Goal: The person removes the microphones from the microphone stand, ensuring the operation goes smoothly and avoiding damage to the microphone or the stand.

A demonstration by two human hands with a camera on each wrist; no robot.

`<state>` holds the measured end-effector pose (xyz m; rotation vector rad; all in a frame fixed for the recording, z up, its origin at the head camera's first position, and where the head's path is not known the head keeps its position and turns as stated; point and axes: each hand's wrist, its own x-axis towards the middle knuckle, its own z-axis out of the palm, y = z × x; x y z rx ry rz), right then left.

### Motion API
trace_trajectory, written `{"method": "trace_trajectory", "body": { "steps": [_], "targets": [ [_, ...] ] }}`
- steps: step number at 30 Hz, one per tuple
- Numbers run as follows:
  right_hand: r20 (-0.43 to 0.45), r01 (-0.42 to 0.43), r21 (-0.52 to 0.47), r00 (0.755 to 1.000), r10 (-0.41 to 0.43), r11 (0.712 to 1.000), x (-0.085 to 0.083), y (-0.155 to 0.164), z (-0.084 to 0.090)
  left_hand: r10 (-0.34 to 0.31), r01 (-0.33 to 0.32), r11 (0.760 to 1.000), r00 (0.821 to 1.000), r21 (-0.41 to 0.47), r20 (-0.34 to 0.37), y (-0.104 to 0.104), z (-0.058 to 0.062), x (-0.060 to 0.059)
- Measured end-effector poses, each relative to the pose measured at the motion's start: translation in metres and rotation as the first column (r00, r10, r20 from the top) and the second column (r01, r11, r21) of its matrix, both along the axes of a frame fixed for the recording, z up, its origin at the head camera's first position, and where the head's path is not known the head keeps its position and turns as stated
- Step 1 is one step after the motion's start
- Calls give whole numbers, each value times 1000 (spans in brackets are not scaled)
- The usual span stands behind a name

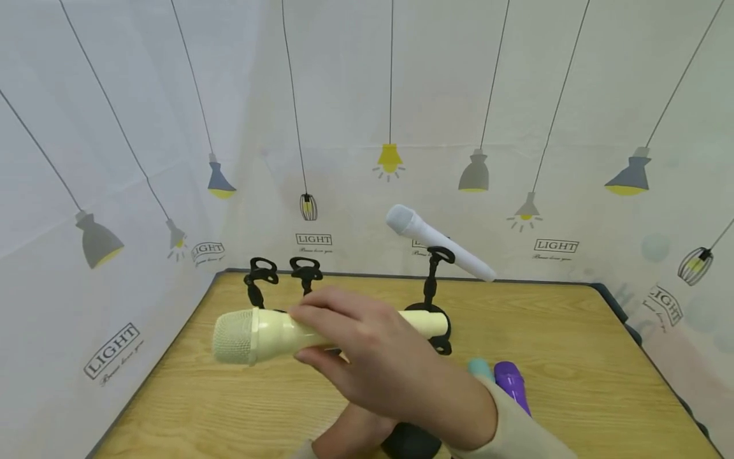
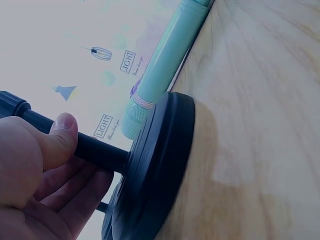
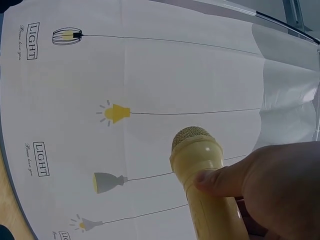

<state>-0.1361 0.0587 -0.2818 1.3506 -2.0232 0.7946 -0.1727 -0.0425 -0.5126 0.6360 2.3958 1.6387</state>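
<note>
Gripped crosswise in the right hand (image 1: 378, 363): cream microphone (image 1: 258, 335), head pointing left, held above the wooden table (image 1: 573, 357). Clasped by the left hand (image 2: 35, 170), fingers and thumb curled around it: black stand pole (image 2: 95, 149) rising from a round base (image 2: 155, 170) at the near edge. Far left: two empty clips (image 1: 281, 273). Far centre: white microphone (image 1: 438, 242) clipped, tilted. Near right: teal microphone (image 2: 165, 60) and purple microphone (image 1: 512, 382), lying flat.

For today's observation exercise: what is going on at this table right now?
A person's right hand holds a cream microphone level above the wooden table. The left hand grips the post of a black stand. A white microphone already sits in another stand; teal and purple ones lie on the table.
</note>
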Motion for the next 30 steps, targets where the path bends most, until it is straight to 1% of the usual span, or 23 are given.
{"method": "trace_trajectory", "body": {
  "steps": [2,5,8,9,10,13,16,19,22,26,30],
  "targets": [
    [-1,21,-3,1000,-21,1000,0,4,-2,-19,18,997,1000,75,6,1,-2,-1],
    [22,39,-12,999,-39,999,-1,12,-6,-80,81,990,997,119,-12,-1,-4,-1],
    [57,60,-33,997,-58,998,-3,22,-9,-142,144,983,990,115,-25,-5,-4,-1],
    [68,70,-40,995,-67,997,-3,26,-10,-157,159,982,987,102,-25,-6,-3,-1],
    [77,81,-47,994,-78,996,-4,29,-11,-162,162,982,987,93,-11,-7,-3,-1],
    [93,127,-54,988,-122,990,-5,40,-14,-156,153,986,987,69,38,-7,0,-2],
    [91,166,-57,983,-160,985,-7,48,-18,-128,126,991,989,34,67,-6,2,-2],
    [77,188,-72,980,-183,979,-8,55,-25,-107,107,994,992,11,64,-5,3,-1],
    [71,200,-105,978,-194,974,-9,64,-31,-99,98,995,993,12,58,-5,3,-1],
    [91,227,-153,972,-215,962,-9,77,-37,-90,89,996,994,22,66,-5,2,0],
    [96,273,-171,961,-260,947,-6,93,-42,-91,90,996,994,18,69,-4,2,-1]
  ]
}}
